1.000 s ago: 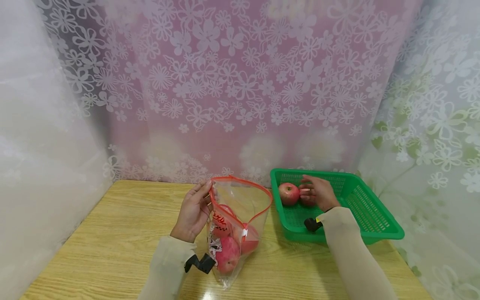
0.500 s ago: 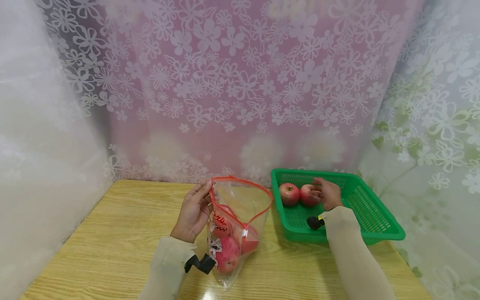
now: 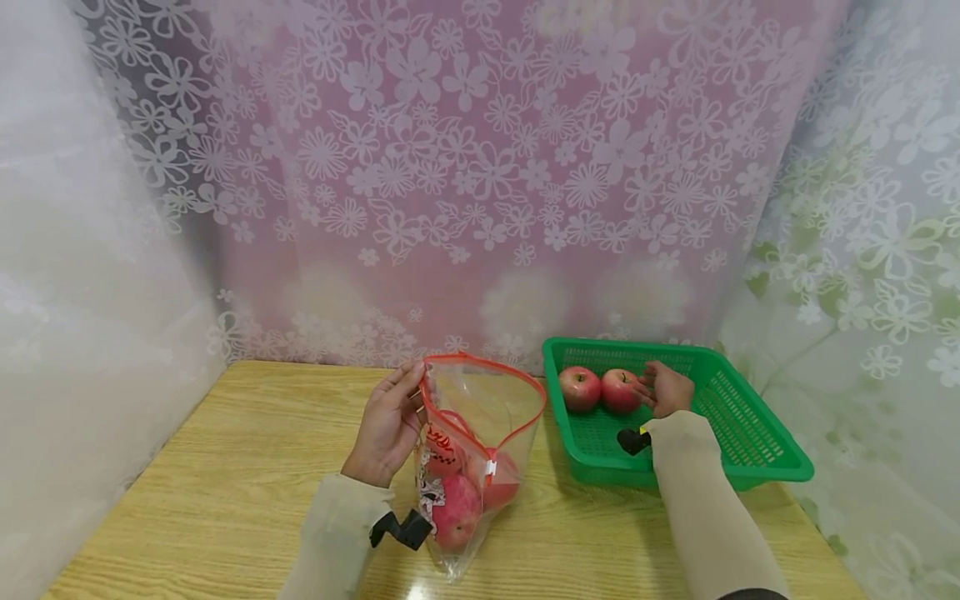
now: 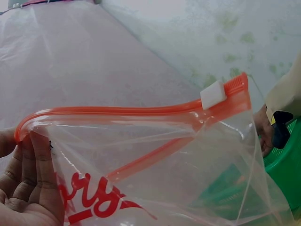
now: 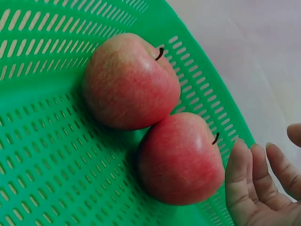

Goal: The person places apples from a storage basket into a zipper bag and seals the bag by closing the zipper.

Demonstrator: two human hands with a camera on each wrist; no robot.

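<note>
My left hand (image 3: 384,429) pinches the orange-red rim of a clear slider zip bag (image 3: 491,400) between thumb and fingers, and the bag's mouth gapes wide. Red apples (image 3: 456,510) lie low in the bag, partly behind its printing. The white slider (image 4: 213,95) sits near the far end of the zip strip. Inside the green basket, two red apples sit side by side against the back left wall, the left one (image 3: 580,389) and the right one (image 3: 621,391). My right hand (image 3: 670,389) is just right of the second apple, its fingers (image 5: 239,174) loosely extended and holding nothing.
The green plastic basket (image 3: 611,471) with slotted walls stands at the right of the wooden table (image 3: 217,475). Flowered curtains (image 3: 480,208) hang behind and at both sides. A black camera mount (image 3: 402,528) is on my left wrist, another (image 3: 633,441) on my right.
My right hand has drawn off to the right, uncovering the second apple, which stays in the basket. The left hand and the bag have hardly moved.
</note>
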